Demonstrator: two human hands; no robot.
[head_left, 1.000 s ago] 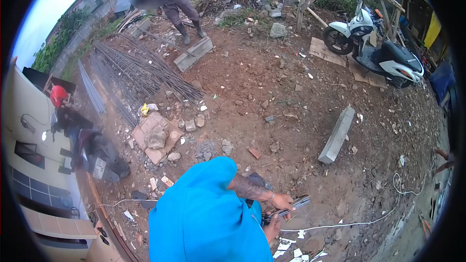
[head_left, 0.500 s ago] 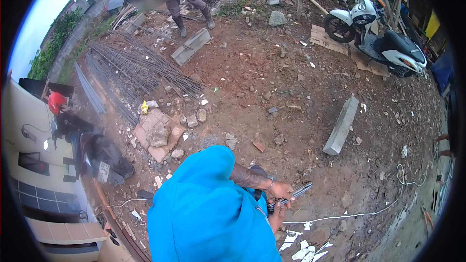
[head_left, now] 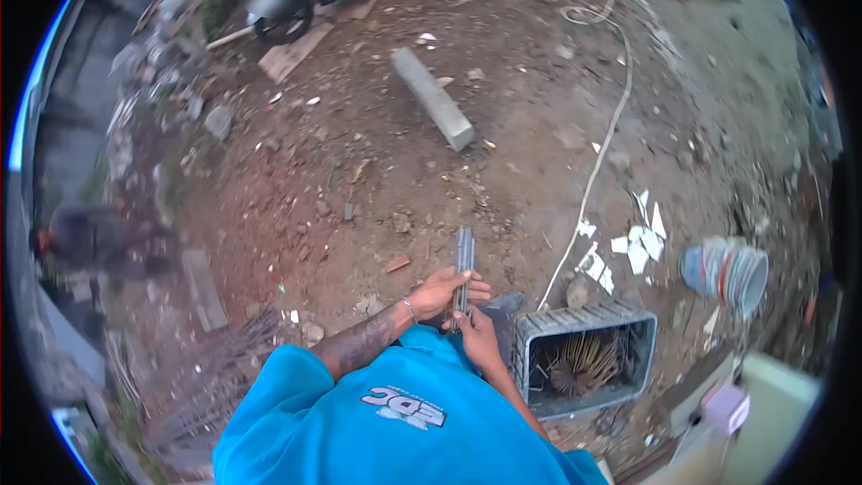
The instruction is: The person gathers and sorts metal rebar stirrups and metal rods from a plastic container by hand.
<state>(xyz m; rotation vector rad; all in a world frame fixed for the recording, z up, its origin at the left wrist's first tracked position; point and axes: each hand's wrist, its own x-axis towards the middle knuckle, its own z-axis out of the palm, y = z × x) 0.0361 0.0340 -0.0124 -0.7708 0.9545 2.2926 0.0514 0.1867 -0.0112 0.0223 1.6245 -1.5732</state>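
A bundle of short grey metal rods (head_left: 464,251) is held lengthwise in front of my blue shirt (head_left: 359,427), its far end pointing away from me. My left hand (head_left: 444,293), with a bracelet at the wrist, is closed around the middle of the bundle, thumb on top and fingertips showing on the far side. Lower down, my right hand (head_left: 478,334) grips the near end. Close by on the right is a grey plastic crate (head_left: 588,316), with a fan of thin brownish wires or rods (head_left: 584,366) inside.
Ahead lies a concrete post (head_left: 431,99). A white cable (head_left: 603,157) runs over the dirt past broken white tile pieces (head_left: 639,242). Stacked buckets (head_left: 725,275) lie to the right. Far left are a blurred person (head_left: 103,238) and rebar (head_left: 211,377); a motorbike wheel (head_left: 285,22) shows up top.
My view has swung to the right, bringing the crate and buckets into sight. Both hands still hold the rods, and the left fingers now reach further across them.
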